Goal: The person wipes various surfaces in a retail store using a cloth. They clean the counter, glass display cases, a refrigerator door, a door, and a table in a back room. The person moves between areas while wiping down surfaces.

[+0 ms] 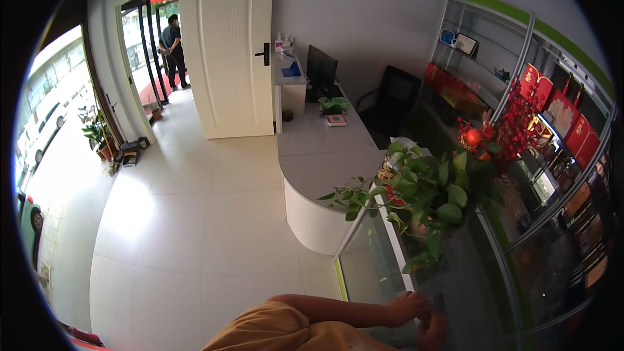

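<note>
My left hand (408,308) reaches over the front edge of a glass display counter (373,258), its fingers bent. Beside it, low in the view and close to its fingertips, is my right hand (433,327), dim and blurred. Whether the two hands touch, or hold something small between them, is not clear. A mustard-yellow garment (287,326) covers my upper arm and body. Just beyond my hands, a leafy green potted plant (434,195) trails over the counter, its pot mostly hidden by leaves.
Behind the plant stand red berry decorations (521,100) and a glass display cabinet (480,51). A curved white reception desk (321,156) carries a monitor (321,66); a black office chair (397,97) is behind it. Past the open white door (229,53) stands a person (171,51).
</note>
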